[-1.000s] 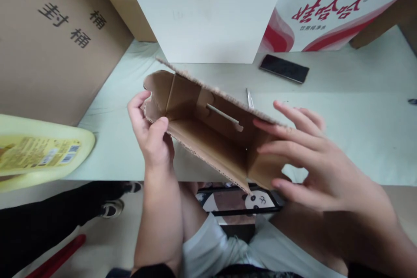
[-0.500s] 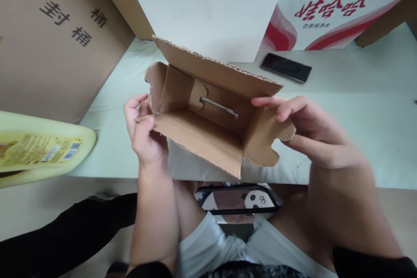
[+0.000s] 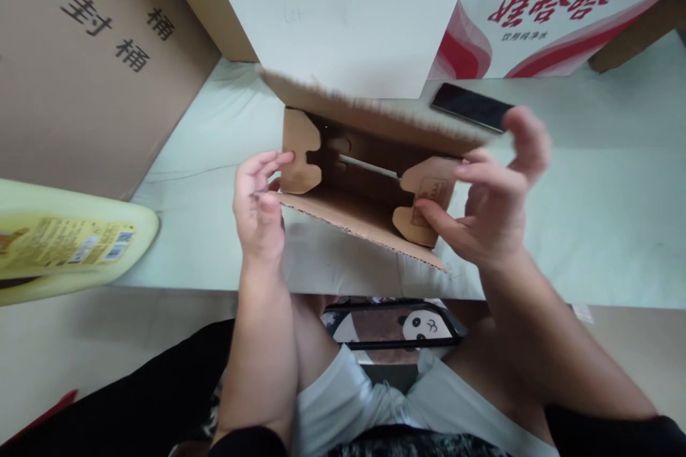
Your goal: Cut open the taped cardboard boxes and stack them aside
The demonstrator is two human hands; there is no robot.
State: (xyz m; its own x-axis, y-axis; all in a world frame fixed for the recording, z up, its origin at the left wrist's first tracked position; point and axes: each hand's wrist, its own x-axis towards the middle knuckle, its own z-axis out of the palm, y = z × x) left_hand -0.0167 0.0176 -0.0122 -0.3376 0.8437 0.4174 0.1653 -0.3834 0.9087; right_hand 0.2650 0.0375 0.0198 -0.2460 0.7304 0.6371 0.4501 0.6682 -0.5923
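Note:
A small brown corrugated cardboard box (image 3: 354,218) rests on the pale table (image 3: 589,214), its open side facing me. My left hand (image 3: 260,211) presses the left side flap inward with its fingertips. My right hand (image 3: 490,193) pushes the right side flap inward, fingers curled against it. The long top flap stands up behind, blurred by motion. A slot with a white strip shows on the inner back wall.
A white box (image 3: 343,14) and a red-and-white printed carton (image 3: 552,21) stand behind. A large brown carton (image 3: 80,64) is at the left. A black phone (image 3: 471,107) lies on the table. A yellow bottle (image 3: 64,246) sits left; a panda-print item (image 3: 396,325) lies on my lap.
Both side flaps have been folded inward into the box. The top flap has swung down toward me. My hands have moved closer together onto the flaps.

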